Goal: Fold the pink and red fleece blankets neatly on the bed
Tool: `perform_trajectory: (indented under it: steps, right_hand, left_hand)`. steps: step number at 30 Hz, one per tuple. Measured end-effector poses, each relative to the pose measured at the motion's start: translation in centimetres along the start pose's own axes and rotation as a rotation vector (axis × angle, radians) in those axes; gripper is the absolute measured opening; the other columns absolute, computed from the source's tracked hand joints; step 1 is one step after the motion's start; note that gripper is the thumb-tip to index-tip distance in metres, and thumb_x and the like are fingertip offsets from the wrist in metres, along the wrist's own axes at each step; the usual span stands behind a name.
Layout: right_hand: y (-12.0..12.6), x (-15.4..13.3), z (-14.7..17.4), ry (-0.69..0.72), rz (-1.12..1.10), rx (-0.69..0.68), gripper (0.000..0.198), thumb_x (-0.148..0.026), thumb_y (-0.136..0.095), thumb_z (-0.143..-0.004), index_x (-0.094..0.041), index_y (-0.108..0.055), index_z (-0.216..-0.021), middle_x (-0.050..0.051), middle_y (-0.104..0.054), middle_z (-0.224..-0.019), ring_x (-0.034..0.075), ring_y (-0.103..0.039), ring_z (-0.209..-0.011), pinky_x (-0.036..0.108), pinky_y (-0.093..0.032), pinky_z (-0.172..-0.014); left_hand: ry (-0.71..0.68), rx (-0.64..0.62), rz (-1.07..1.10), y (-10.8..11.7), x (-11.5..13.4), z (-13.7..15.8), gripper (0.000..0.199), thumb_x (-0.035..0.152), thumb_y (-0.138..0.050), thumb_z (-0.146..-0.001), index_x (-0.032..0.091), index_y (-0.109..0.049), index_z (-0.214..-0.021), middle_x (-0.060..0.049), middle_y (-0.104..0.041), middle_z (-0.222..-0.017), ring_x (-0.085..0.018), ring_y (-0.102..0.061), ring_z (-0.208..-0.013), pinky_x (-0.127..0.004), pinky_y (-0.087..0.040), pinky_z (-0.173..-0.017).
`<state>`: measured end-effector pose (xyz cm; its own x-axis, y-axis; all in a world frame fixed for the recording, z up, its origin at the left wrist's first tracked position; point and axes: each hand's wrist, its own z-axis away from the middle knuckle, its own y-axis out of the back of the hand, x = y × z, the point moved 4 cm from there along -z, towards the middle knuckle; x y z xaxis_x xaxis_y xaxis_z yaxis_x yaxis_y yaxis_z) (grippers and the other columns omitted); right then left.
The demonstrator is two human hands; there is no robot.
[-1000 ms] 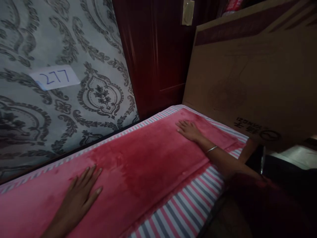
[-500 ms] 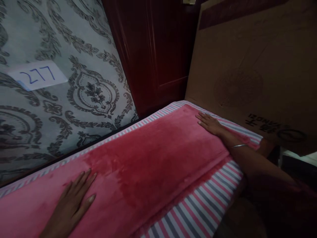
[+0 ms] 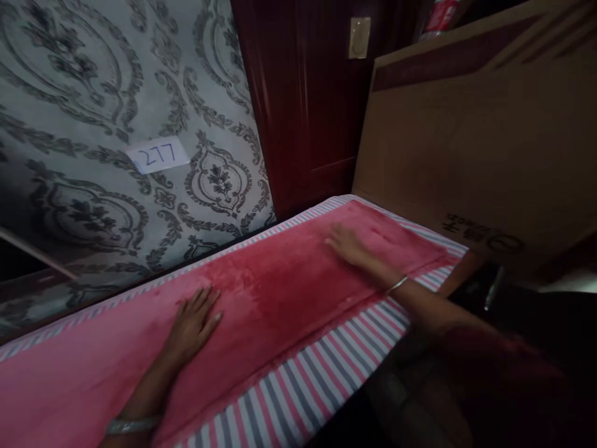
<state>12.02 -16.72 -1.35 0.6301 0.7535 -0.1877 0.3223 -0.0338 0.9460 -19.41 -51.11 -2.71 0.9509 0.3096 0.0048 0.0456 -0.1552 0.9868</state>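
Note:
A long pink plush cloth (image 3: 289,280) lies spread over a striped cloth (image 3: 298,386) in white, pink and grey. Patches of its pile look darker red in the middle. My left hand (image 3: 193,323) rests flat on the pink cloth, left of the dark patch, with its fingers stretched out; a bangle circles the wrist. Toward the far right part of the cloth, my right hand (image 3: 347,244) lies on the plush, palm down and slightly blurred by motion, fingers extended. It also wears a thin bangle. Neither hand grips anything.
Behind the cloth stands a wall with grey damask wallpaper (image 3: 219,180) and a paper label (image 3: 161,154) reading 277. Beside it is a dark red wooden panel (image 3: 321,93). A large cardboard box (image 3: 443,137) leans at the right, close to the cloth's far end.
My right hand has slid left across the pink cloth, away from its far right end. My left hand stays flat on the cloth. The view has tilted up and shifted left.

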Motion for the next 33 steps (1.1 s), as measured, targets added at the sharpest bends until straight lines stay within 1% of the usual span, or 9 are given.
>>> perform_trajectory:
  steps: [4, 6, 8, 12, 16, 20, 23, 27, 33]
  right_hand:
    - [-2.2, -13.9, 5.2, 0.415, -0.185, -0.134, 0.065, -0.059, -0.037, -0.102, -0.029, -0.036, -0.159, 0.005, -0.026, -0.167, 0.030, -0.023, -0.154, 0.054, -0.015, -0.124]
    - [-2.9, -17.2, 7.3, 0.492, -0.237, -0.144, 0.061, -0.058, -0.038, -0.101, -0.035, -0.036, -0.158, -0.003, -0.022, -0.168, 0.030, -0.021, -0.154, 0.051, -0.010, -0.126]
    - [-3.2, -17.7, 8.4, 0.484, -0.242, -0.143, 0.059, -0.056, -0.038, -0.101, -0.037, -0.037, -0.157, -0.007, -0.022, -0.167, 0.029, -0.020, -0.155, 0.049, -0.008, -0.127]
    - [-2.8, -12.0, 7.9, 0.351, -0.155, -0.196, 0.060, -0.058, -0.036, -0.103, -0.033, -0.039, -0.157, -0.001, -0.026, -0.167, 0.027, -0.018, -0.155, 0.055, -0.014, -0.125]
    - [-1.4, -1.5, 6.9, 0.076, -0.023, -0.207, 0.061, -0.053, -0.038, -0.103, -0.027, -0.036, -0.159, 0.011, -0.024, -0.167, 0.032, -0.020, -0.154, 0.063, -0.022, -0.119]
    - [0.5, 9.7, 7.6, -0.263, 0.103, -0.204, 0.061, -0.053, -0.034, -0.104, -0.029, -0.034, -0.160, 0.009, -0.024, -0.168, 0.033, -0.022, -0.154, 0.062, -0.022, -0.119]
    - [1.5, 15.6, 8.8, -0.418, 0.131, -0.173, 0.062, -0.052, -0.029, -0.104, -0.027, -0.033, -0.160, 0.009, -0.024, -0.168, 0.032, -0.020, -0.155, 0.060, -0.021, -0.120]
    - [2.0, 18.9, 9.8, -0.552, 0.158, -0.107, 0.066, -0.055, -0.023, -0.102, -0.026, -0.031, -0.161, 0.010, -0.024, -0.168, 0.035, -0.026, -0.152, 0.061, -0.026, -0.118]
    - [2.1, 18.7, 10.4, -0.550, 0.158, 0.026, 0.067, -0.055, -0.024, -0.099, -0.024, -0.042, -0.155, 0.015, -0.048, -0.155, 0.037, -0.047, -0.138, 0.061, -0.040, -0.107]
  left_hand:
    - [-0.125, 0.069, -0.008, 0.6, 2.5, 1.1, 0.057, 0.045, -0.043, -0.096, 0.022, -0.054, -0.148, -0.013, -0.050, -0.155, -0.033, -0.039, -0.148, -0.061, -0.029, -0.120]
    - [-0.222, 0.072, -0.003, 0.1, 4.8, 2.4, 0.058, 0.044, -0.045, -0.096, 0.027, -0.050, -0.151, -0.010, -0.048, -0.156, -0.032, -0.038, -0.149, -0.059, -0.029, -0.120]
    - [-0.283, 0.052, -0.006, -0.9, 6.8, 3.9, 0.059, 0.045, -0.046, -0.096, 0.030, -0.046, -0.153, -0.008, -0.044, -0.159, -0.032, -0.036, -0.150, -0.059, -0.030, -0.120]
    - [-0.296, 0.059, -0.022, -2.4, 8.4, 5.6, 0.059, 0.046, -0.043, -0.097, 0.033, -0.043, -0.154, -0.007, -0.038, -0.163, -0.032, -0.033, -0.151, -0.060, -0.031, -0.119]
    - [-0.310, 0.099, -0.038, -2.8, 8.0, 5.5, 0.059, 0.046, -0.043, -0.097, 0.034, -0.040, -0.155, -0.006, -0.038, -0.163, -0.032, -0.034, -0.151, -0.059, -0.032, -0.118]
    - [-0.337, 0.125, -0.065, -3.0, 7.6, 5.4, 0.061, 0.047, -0.043, -0.097, 0.035, -0.037, -0.157, -0.006, -0.037, -0.163, -0.033, -0.035, -0.150, -0.058, -0.033, -0.118]
    - [-0.358, 0.139, -0.075, -3.2, 7.5, 5.6, 0.064, 0.046, -0.043, -0.097, 0.035, -0.031, -0.158, -0.006, -0.037, -0.164, -0.033, -0.035, -0.150, -0.059, -0.034, -0.117]
    - [-0.345, 0.139, -0.064, -3.4, 7.2, 5.7, 0.063, 0.046, -0.042, -0.097, 0.036, -0.031, -0.158, -0.005, -0.039, -0.163, -0.033, -0.036, -0.150, -0.060, -0.033, -0.117]
    - [-0.301, 0.048, -0.027, -2.1, 8.4, 5.8, 0.060, 0.045, -0.046, -0.098, 0.036, -0.036, -0.157, -0.005, -0.034, -0.165, -0.032, -0.031, -0.152, -0.057, -0.032, -0.120]
